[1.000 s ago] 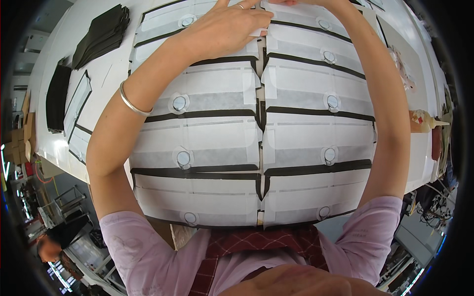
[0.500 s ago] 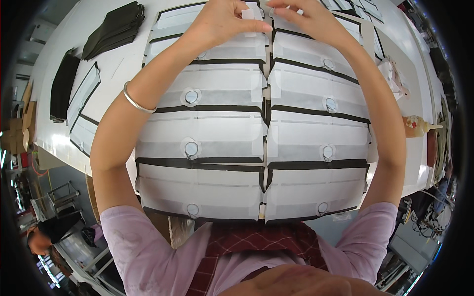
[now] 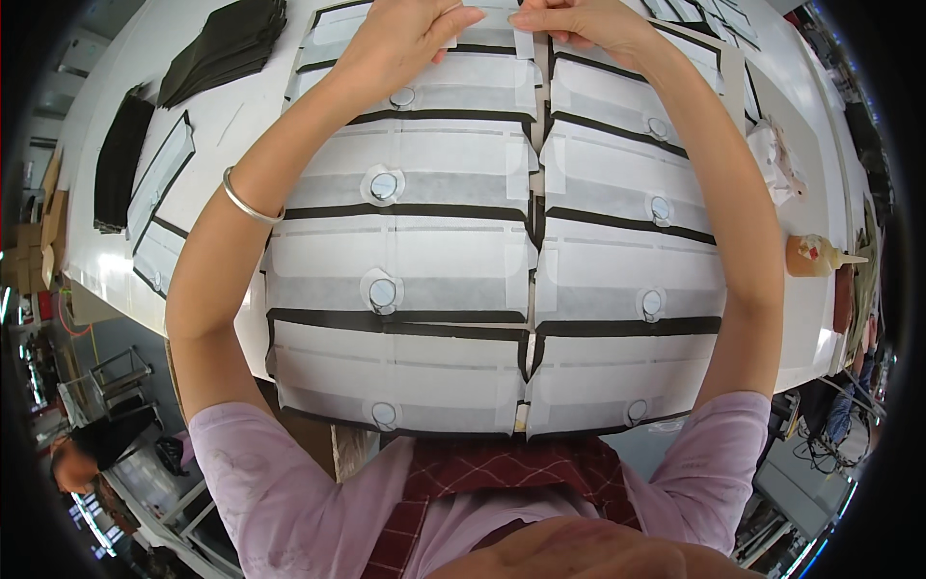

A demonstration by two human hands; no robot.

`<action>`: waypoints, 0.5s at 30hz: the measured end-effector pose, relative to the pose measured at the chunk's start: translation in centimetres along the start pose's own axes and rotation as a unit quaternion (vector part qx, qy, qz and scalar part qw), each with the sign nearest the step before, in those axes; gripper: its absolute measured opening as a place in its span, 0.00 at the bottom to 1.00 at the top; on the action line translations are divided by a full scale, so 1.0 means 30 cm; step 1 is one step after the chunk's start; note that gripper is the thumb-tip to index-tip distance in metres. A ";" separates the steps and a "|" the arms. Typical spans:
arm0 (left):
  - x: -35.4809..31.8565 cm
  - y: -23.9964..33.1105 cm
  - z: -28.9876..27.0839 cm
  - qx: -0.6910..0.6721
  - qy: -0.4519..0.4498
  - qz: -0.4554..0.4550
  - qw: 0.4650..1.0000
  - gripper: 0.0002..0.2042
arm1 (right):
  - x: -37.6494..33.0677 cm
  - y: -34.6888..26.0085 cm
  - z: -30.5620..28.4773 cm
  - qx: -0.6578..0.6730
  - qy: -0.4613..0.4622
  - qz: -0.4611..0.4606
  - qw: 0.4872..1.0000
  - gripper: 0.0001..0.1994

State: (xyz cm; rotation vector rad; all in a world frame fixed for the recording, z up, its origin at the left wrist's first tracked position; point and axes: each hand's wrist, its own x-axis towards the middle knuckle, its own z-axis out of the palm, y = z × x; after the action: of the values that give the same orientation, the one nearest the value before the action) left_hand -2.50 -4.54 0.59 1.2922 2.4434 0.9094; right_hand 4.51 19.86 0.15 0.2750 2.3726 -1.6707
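Over on the far left of the white table (image 3: 207,116), well away from her left hand (image 3: 400,39), there's a flat black stack (image 3: 121,159) and a pile of dark folded fabric (image 3: 227,39), plus a couple of white black-edged panels (image 3: 159,179) lying loose.

Her left arm runs up across the work with a silver bangle (image 3: 246,198) on the wrist. The left hand is mostly closed, thumb and fingers pinched on the left edge of a small white strip (image 3: 497,19) at the far end of the layout. Under and below that hand is the left column of white panels (image 3: 400,289), overlapped like shingles, each with a black band and a round snap patch (image 3: 383,185).

Just across the centre seam is the right column of white panels (image 3: 627,280), laid the same way. The right hand (image 3: 584,21) sits just beside the left one, fingers curled down, pinching the other end of the same strip. It's right at the top edge of the view though, so I can't really tell how tight the grip is.

Off to the right of her right forearm there's a crumpled pale rag (image 3: 776,159), and nearer the table edge an orange squeeze bottle (image 3: 815,256) lying on its side with its nozzle pointing away from her.
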 end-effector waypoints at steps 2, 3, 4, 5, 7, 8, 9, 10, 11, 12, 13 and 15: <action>0.000 -0.035 0.017 0.126 0.033 0.147 0.980 0.15 | 0.034 0.026 0.015 -0.022 0.024 -0.030 0.999 0.07; -0.001 -0.034 0.019 0.122 0.023 0.178 0.976 0.15 | 0.041 0.036 0.023 -0.016 0.037 -0.037 0.999 0.07; -0.001 -0.030 0.022 0.118 0.012 0.209 0.971 0.14 | 0.047 0.046 0.029 -0.009 0.050 -0.043 0.998 0.07; -0.002 -0.026 0.027 0.114 0.002 0.240 0.964 0.14 | 0.051 0.052 0.034 -0.002 0.064 -0.050 0.997 0.06; -0.011 -0.031 0.052 0.102 0.007 0.242 0.965 0.14 | 0.046 0.044 0.044 -0.013 0.091 -0.040 0.995 0.06; -0.015 -0.033 0.062 0.097 0.010 0.243 0.965 0.14 | 0.042 0.039 0.049 -0.018 0.105 -0.036 0.994 0.06; -0.014 -0.030 0.063 0.101 -0.007 0.242 0.965 0.14 | 0.042 0.037 0.051 -0.018 0.107 -0.032 0.994 0.06; -0.012 -0.027 0.061 0.106 -0.024 0.241 0.965 0.15 | 0.042 0.037 0.052 -0.017 0.109 -0.029 0.993 0.06; -0.010 -0.025 0.062 0.110 -0.041 0.240 0.964 0.16 | 0.042 0.038 0.053 -0.017 0.111 -0.025 0.993 0.06; -0.009 -0.024 0.064 0.118 -0.044 0.245 0.961 0.16 | 0.045 0.045 0.050 -0.012 0.112 -0.031 0.993 0.06; -0.008 -0.023 0.067 0.126 -0.048 0.250 0.959 0.16 | 0.053 0.058 0.047 -0.007 0.112 -0.037 0.993 0.06; -0.006 -0.019 0.070 0.133 -0.054 0.251 0.957 0.17 | 0.066 0.077 0.046 -0.012 0.119 -0.048 0.992 0.06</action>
State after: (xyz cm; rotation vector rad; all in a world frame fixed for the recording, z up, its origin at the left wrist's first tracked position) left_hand -1.80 -4.05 -1.41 2.0607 2.2433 0.5938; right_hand 3.36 19.37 -2.97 0.3806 2.6149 -1.7383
